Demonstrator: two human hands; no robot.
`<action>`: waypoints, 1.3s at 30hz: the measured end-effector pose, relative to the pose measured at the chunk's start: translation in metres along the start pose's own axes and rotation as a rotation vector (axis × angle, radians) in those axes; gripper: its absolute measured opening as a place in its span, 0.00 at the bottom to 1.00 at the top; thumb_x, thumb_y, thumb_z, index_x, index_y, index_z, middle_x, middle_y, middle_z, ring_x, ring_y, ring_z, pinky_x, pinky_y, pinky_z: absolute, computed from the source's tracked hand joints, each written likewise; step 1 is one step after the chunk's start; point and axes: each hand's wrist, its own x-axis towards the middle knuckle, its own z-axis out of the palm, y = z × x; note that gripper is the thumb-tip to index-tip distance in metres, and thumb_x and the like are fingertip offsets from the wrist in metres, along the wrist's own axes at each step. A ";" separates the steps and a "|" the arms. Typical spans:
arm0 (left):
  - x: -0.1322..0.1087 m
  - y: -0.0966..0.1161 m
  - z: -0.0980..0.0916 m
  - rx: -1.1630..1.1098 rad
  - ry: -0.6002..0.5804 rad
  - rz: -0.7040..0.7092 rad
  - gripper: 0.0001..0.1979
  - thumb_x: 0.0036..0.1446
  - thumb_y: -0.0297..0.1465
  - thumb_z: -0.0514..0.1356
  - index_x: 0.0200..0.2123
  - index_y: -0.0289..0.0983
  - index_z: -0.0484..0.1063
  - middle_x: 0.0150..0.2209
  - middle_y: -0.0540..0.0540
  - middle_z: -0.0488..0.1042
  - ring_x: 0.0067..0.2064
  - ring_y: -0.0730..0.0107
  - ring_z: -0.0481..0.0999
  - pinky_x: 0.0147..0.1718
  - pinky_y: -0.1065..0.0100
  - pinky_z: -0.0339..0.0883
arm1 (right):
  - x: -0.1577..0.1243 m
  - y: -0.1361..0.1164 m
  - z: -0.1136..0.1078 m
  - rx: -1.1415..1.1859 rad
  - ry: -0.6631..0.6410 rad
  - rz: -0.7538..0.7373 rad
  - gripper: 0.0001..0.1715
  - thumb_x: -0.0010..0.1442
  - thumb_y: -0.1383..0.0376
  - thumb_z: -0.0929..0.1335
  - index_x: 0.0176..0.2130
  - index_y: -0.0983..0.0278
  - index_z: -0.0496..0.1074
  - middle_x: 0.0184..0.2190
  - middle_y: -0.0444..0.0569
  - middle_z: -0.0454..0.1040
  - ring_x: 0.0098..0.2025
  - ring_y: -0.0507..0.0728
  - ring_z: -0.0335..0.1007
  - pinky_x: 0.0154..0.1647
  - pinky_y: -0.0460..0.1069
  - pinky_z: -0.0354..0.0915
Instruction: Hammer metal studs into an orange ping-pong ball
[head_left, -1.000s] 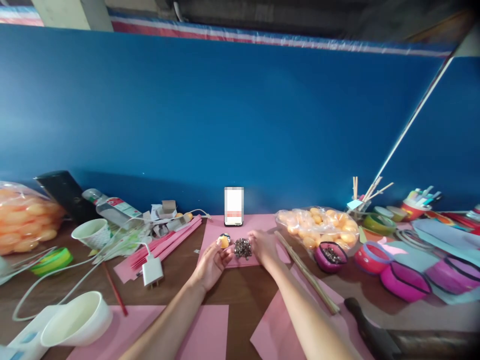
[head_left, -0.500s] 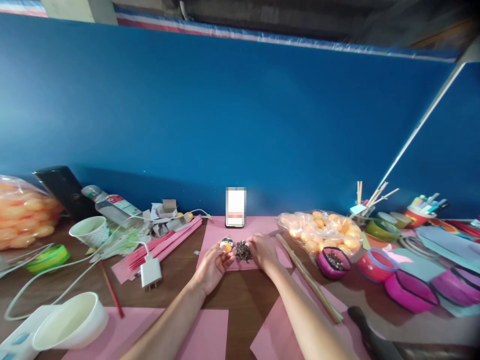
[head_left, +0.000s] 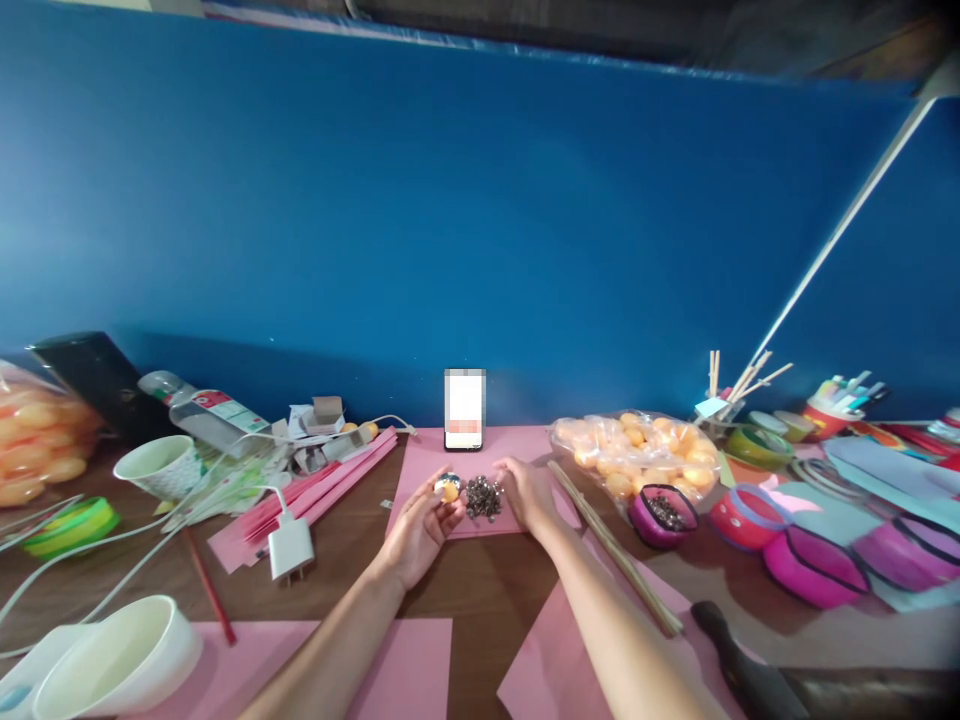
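Note:
In my left hand (head_left: 420, 525) is a small orange ball (head_left: 449, 491), its upper part covered with something shiny, silver and dark. The fingers curl around it, palm up. Just right of it, a loose pile of small dark metallic pieces (head_left: 484, 498), too small to name surely, lies on a pink sheet (head_left: 427, 450). My right hand (head_left: 529, 497) is beside the pile's right edge, fingers apart and stretched toward it. I see nothing held in it. A phone (head_left: 465, 410) with a blurred screen stands upright behind the pile.
A bag of orange balls (head_left: 637, 455) and a purple bowl (head_left: 663, 515) of similar metallic pieces stand to the right. Thin sticks (head_left: 615, 545) lie beside my right forearm. Leftward are a white charger (head_left: 291, 548), cables, a paper cup (head_left: 159, 470) and a white bowl (head_left: 120, 655).
My right hand has drawn back slightly from the pile, and its fingers are straighter. My left hand still holds the ball, turned a little. The whole view has shifted slightly.

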 end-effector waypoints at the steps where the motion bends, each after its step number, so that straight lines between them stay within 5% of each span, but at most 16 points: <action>1: 0.000 0.000 0.000 -0.001 0.000 -0.004 0.24 0.53 0.25 0.57 0.54 0.37 0.60 0.38 0.43 0.75 0.33 0.72 0.76 0.37 0.68 0.72 | 0.001 0.002 -0.001 0.013 -0.012 -0.007 0.16 0.58 0.70 0.59 0.40 0.61 0.72 0.35 0.46 0.76 0.36 0.54 0.70 0.33 0.44 0.58; 11: 0.000 0.001 0.001 -0.012 0.000 -0.024 0.23 0.53 0.27 0.56 0.54 0.37 0.60 0.38 0.42 0.75 0.33 0.71 0.76 0.37 0.68 0.72 | -0.001 0.001 -0.006 0.027 -0.044 -0.122 0.15 0.48 0.75 0.64 0.34 0.61 0.74 0.33 0.48 0.75 0.36 0.54 0.69 0.35 0.44 0.60; 19: -0.001 0.002 0.002 -0.015 0.006 -0.025 0.23 0.54 0.27 0.56 0.54 0.36 0.61 0.37 0.43 0.75 0.33 0.72 0.76 0.38 0.68 0.71 | -0.002 0.001 -0.005 0.082 0.002 -0.092 0.07 0.51 0.72 0.65 0.27 0.62 0.72 0.29 0.47 0.74 0.34 0.54 0.68 0.35 0.45 0.59; 25: 0.000 0.002 0.001 -0.003 0.004 -0.016 0.25 0.54 0.27 0.56 0.56 0.37 0.59 0.40 0.41 0.75 0.39 0.67 0.76 0.40 0.66 0.70 | -0.004 -0.001 -0.007 0.129 0.081 -0.034 0.09 0.56 0.67 0.61 0.32 0.63 0.70 0.27 0.46 0.74 0.29 0.55 0.68 0.29 0.46 0.59; 30: -0.001 0.000 0.001 0.030 -0.018 0.011 0.28 0.53 0.26 0.58 0.57 0.38 0.57 0.41 0.41 0.75 0.43 0.63 0.75 0.43 0.64 0.69 | -0.002 -0.009 -0.007 0.363 0.217 -0.036 0.09 0.57 0.64 0.61 0.32 0.63 0.69 0.29 0.48 0.74 0.31 0.55 0.69 0.32 0.47 0.62; 39: -0.001 -0.002 0.002 0.019 -0.010 0.019 0.27 0.53 0.29 0.59 0.56 0.43 0.57 0.42 0.42 0.74 0.43 0.64 0.75 0.43 0.62 0.68 | -0.004 -0.041 -0.006 0.806 0.100 0.012 0.12 0.56 0.56 0.64 0.31 0.63 0.67 0.24 0.44 0.70 0.26 0.52 0.66 0.27 0.45 0.63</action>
